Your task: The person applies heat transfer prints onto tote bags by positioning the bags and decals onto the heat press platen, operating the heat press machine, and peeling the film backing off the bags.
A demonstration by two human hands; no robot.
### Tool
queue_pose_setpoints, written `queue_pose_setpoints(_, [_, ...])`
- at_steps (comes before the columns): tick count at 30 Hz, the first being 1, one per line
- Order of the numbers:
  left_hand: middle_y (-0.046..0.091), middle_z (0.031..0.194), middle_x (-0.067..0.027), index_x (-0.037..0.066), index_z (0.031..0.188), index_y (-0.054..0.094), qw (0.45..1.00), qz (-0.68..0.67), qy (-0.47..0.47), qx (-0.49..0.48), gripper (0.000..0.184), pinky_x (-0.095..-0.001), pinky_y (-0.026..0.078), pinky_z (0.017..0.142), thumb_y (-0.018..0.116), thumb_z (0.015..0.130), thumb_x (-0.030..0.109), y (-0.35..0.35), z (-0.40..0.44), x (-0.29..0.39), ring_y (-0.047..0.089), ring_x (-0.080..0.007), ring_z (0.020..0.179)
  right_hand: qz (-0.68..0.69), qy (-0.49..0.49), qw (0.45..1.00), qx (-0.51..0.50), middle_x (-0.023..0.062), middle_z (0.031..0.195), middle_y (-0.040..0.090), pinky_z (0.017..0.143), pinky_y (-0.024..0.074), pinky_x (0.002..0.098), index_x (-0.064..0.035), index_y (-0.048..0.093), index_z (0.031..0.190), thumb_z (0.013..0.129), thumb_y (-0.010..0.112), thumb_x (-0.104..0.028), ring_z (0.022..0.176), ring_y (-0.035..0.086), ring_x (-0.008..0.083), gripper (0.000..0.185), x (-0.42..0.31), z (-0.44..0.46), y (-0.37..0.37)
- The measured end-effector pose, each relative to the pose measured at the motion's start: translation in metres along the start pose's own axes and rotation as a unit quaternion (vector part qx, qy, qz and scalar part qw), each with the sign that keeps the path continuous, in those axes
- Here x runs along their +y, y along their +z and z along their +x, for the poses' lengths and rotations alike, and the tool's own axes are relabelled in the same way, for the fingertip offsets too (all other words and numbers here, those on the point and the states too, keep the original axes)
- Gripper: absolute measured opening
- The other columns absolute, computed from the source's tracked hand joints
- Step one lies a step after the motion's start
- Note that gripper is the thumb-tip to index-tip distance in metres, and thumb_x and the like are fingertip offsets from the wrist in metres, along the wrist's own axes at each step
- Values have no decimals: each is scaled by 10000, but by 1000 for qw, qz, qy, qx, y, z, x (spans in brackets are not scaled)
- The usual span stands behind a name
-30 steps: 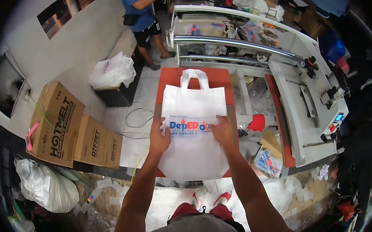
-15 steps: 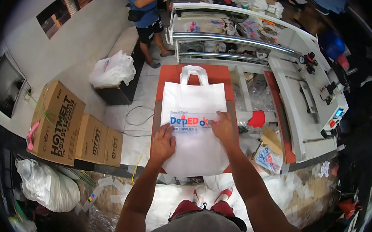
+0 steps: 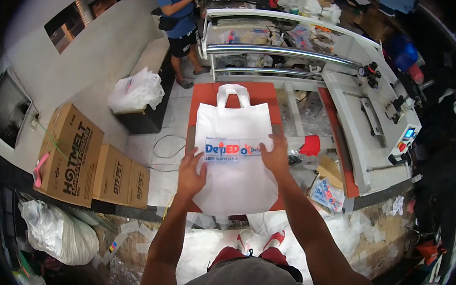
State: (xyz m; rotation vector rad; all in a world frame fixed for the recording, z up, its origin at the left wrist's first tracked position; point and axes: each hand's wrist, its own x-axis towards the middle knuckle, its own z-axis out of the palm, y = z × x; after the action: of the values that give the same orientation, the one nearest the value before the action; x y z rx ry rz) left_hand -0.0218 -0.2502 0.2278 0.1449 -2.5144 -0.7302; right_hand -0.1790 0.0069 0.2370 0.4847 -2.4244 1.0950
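White bag (image 3: 230,186) lay between the fingers (image 3: 191,158): left hand (image 3: 192,176) spread, right hand (image 3: 275,156) loosely curled by the printed film (image 3: 223,152), any grip unclear. Aligning film seemed in hand; the next move likely needed it flat.

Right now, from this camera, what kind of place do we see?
Probably a printing workshop: a machine with a control panel, a HOTMELT adhesive carton, and a white bag with coloured lettering.
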Motion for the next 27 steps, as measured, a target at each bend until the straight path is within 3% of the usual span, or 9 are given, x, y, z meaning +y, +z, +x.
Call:
queue_pose_setpoints(4, [562,1272,-177,20,1189,574,992,-64,-15,107,289,-424,377,1042,571,907,84,-50,-18,-9,509,-346,1205,20,-31,998,60,203,1076,579,889,445,439,-3,586,1040,787,693,-113,1040,545,374,296,12,-5,-98])
queue_pose_setpoints(7, [528,1315,-160,-15,1299,477,968,-163,-146,123,384,-379,407,1013,531,931,81,-61,-81,-66,517,-264,1186,-42,-32,995,85,192,996,599,826,444,452,-15,579,988,792,666,-72,983,549,378,222,54,-22,-212])
queue_pose_setpoints(9, [489,1356,-182,-39,1338,424,948,-147,-261,104,400,-365,421,990,469,993,159,-72,-120,-88,509,-273,1187,-216,-28,970,110,191,947,606,792,442,465,-23,579,970,787,657,-60,949,547,385,202,83,-21,-290])
queue_pose_setpoints(11, [582,1216,-220,-97,1218,523,954,-8,-292,72,332,-371,443,956,465,993,140,-72,-174,-145,565,-302,1091,-337,10,926,168,196,1000,603,799,447,464,-18,576,958,780,663,-56,944,539,400,202,107,-8,-353])
queue_pose_setpoints(12, [657,1044,-189,-46,1095,612,955,-3,-240,175,285,-377,493,879,506,958,180,-39,-228,-231,637,-285,937,-378,-1,909,174,195,1039,601,826,445,470,-11,585,973,795,665,-115,972,537,398,221,124,-2,-376])
queue_pose_setpoints(14, [654,1020,-181,-36,1092,613,947,12,-302,106,282,-373,486,847,519,949,188,-32,-233,-209,631,-277,910,-492,12,862,118,194,1109,594,877,435,489,-4,604,1019,827,641,-249,1035,530,387,313,174,8,-420])
queue_pose_setpoints(15, [653,1008,-176,-31,1091,614,943,8,-325,77,280,-371,483,831,525,945,191,-26,-235,-199,627,-274,896,-545,35,837,44,193,1140,588,902,428,504,-4,614,1050,844,614,-324,1070,526,378,381,196,18,-418])
queue_pose_setpoints(19, [647,959,-159,-10,1085,617,934,-54,-350,-48,276,-363,470,766,551,929,207,20,-235,-168,615,-259,842,-501,182,846,3,166,1058,608,930,419,514,-46,619,1001,853,576,-335,1134,485,382,328,210,48,-401])
queue_pose_setpoints(27, [635,862,-125,30,1075,622,875,-187,-363,-260,275,-348,444,636,604,896,238,99,-245,-114,590,-230,733,-486,28,868,98,146,897,646,676,491,502,-75,625,917,807,620,-342,778,619,356,289,191,24,-376])
